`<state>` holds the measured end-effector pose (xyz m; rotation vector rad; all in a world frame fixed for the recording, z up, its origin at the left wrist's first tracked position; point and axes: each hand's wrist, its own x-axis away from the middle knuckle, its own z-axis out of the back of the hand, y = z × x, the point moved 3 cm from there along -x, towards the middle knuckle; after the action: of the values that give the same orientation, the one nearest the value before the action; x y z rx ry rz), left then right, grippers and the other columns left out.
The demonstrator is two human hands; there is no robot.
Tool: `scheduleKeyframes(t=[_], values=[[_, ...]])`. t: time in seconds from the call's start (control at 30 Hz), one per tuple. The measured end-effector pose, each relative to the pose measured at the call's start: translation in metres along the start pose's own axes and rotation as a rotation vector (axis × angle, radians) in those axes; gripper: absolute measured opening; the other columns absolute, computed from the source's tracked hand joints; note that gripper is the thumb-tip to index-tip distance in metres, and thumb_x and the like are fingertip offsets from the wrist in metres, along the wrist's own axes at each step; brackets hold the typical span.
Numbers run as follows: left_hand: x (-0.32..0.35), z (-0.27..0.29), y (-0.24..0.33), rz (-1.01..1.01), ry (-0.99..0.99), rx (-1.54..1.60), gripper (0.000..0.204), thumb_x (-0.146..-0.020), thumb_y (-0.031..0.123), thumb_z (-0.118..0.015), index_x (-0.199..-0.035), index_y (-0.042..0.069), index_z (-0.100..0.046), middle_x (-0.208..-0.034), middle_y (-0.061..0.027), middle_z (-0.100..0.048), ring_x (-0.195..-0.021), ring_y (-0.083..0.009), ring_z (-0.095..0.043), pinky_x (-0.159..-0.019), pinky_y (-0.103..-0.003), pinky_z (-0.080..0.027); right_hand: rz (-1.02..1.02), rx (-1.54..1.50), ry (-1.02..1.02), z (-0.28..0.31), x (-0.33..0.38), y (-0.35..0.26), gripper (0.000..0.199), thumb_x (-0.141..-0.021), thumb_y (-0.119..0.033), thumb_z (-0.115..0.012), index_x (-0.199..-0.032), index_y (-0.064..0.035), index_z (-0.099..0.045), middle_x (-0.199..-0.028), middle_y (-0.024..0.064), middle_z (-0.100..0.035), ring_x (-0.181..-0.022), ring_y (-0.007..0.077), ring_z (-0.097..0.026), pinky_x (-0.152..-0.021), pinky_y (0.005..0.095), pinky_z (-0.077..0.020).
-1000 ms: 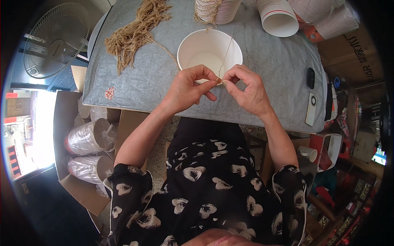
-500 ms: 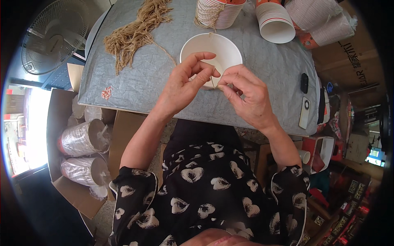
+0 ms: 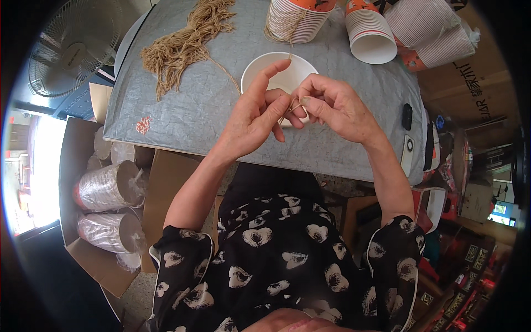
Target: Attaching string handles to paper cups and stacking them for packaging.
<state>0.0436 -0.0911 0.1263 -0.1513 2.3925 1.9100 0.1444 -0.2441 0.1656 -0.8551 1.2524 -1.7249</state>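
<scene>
A thin tan string is looped between my two hands, just over the near rim of a white paper bucket. My left hand pinches the string between thumb and a finger, its index finger stretched up. On the other side, my right hand is closed on the string with thumb and forefinger. The fingers partly cover the bucket's mouth. From the far left, a bundle of tan strings lies on the grey-covered table, and one strand runs from it toward the bucket.
A stack of orange-and-white buckets wound with string stands behind. More stacked buckets lie at the back right, some in plastic. A phone and a black object sit near the right edge. An open carton holds wrapped bucket stacks, left.
My hands have come closer together, and the right one has turned inward. The string between them now forms a crossed loop.
</scene>
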Motion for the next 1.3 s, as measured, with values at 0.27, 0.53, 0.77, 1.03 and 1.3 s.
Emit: scheduleKeyframes(t=[0.27,0.53,0.77,1.03,1.3], values=[[0.0,0.008,-0.013,0.047,-0.045,0.026,0.033,-0.107,0.018,-0.053,-0.134,-0.001,-0.056,-0.092,-0.0058,-0.069,-0.082,-0.0111,-0.066,-0.074,-0.025,-0.055,0.025,0.254,0.11,0.001,0.011,-0.007,0.009,-0.102,-0.011,-0.052,-0.101,-0.0024,-0.055,-0.091,-0.0011,-0.057,-0.073,0.0036,-0.048,-0.064,0.0209,-0.0432],[-0.006,0.013,-0.019,0.147,-0.081,-0.025,0.023,-0.102,0.02,-0.065,-0.112,0.0,-0.069,-0.092,-0.004,-0.071,-0.084,-0.0103,-0.067,-0.076,-0.025,-0.056,0.048,0.22,0.158,0.008,0.014,-0.002,0.009,-0.101,-0.01,-0.055,-0.097,-0.0026,-0.054,-0.087,0.001,-0.059,-0.074,0.0066,-0.052,-0.067,0.024,-0.0458],[-0.011,0.014,-0.027,0.096,0.03,-0.058,0.02,-0.098,0.015,-0.07,-0.108,-0.003,-0.073,-0.09,-0.0055,-0.074,-0.082,-0.0103,-0.07,-0.073,-0.025,-0.059,-0.004,0.042,0.239,0.01,0.011,0.005,0.008,-0.1,-0.007,-0.056,-0.095,-0.0018,-0.054,-0.078,-0.0004,-0.06,-0.071,0.0051,-0.055,-0.064,0.0228,-0.0462],[-0.01,0.007,-0.04,0.073,0.071,-0.077,0.017,-0.096,0.012,-0.072,-0.109,0.0,-0.072,-0.09,-0.0051,-0.074,-0.079,-0.0092,-0.069,-0.069,-0.024,-0.057,-0.056,-0.228,0.289,0.005,-0.001,0.025,0.013,-0.103,-0.015,-0.059,-0.101,-0.0015,-0.059,-0.069,-0.0012,-0.057,-0.053,0.0005,-0.044,-0.045,0.0163,-0.0312],[-0.014,-0.005,-0.046,-0.218,0.185,-0.302,0.009,-0.092,0.003,-0.073,-0.099,-0.001,-0.071,-0.09,-0.0063,-0.073,-0.075,-0.0115,-0.073,-0.062,-0.024,-0.057,-0.206,-0.384,0.283,0.005,0.001,0.04,0.015,-0.101,-0.016,-0.063,-0.099,-0.001,-0.061,-0.065,-0.0007,-0.057,-0.049,0.0006,-0.042,-0.039,0.0168,-0.0258]])
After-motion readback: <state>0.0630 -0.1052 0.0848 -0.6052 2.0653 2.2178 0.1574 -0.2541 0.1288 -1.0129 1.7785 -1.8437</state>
